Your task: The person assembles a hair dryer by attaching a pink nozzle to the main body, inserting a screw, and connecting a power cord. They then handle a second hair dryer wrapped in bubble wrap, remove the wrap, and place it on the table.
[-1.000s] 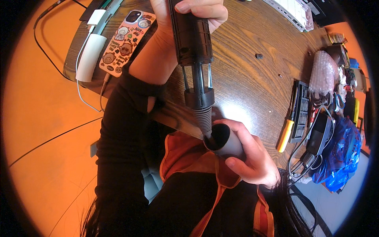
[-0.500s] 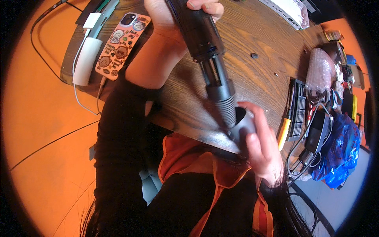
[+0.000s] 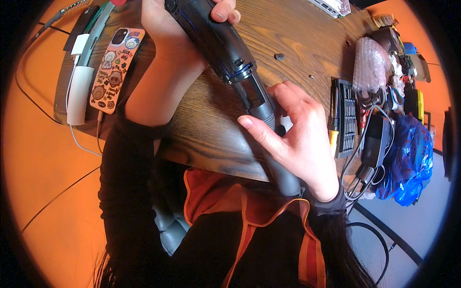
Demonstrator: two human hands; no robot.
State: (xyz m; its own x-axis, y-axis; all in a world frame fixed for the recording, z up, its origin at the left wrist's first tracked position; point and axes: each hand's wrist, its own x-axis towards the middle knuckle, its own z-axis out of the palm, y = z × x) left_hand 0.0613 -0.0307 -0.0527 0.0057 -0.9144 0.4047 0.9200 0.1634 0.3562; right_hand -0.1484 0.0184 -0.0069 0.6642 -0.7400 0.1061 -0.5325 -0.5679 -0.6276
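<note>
A black cylindrical device (image 3: 216, 43) slants from the top middle down toward my lap, its cut-out middle section showing slots inside. My left hand (image 3: 165, 29) is closed around its upper body, fingertips showing on the far side. Below the slots is a ribbed neck, and a smooth dark grey tube (image 3: 283, 180) continues toward the table's near edge. My right hand (image 3: 305, 137) wraps the ribbed neck and the top of the tube, thumb on the near side and fingers curled over the other. That hand hides where neck and tube meet.
On the wooden table (image 3: 211, 125), a phone in a cartoon case (image 3: 114, 72) and a white cylinder (image 3: 80, 96) lie left. A small black piece (image 3: 279, 56) and a tiny screw (image 3: 312, 77) lie beyond. Rightward are a bit set (image 3: 346, 115), bubble wrap (image 3: 370, 67) and a blue plastic bag (image 3: 406, 163).
My right hand has shifted from cupping the grey tube's lower end up onto the ribbed neck. The tube's open mouth no longer shows. The whole view has shifted slightly.
</note>
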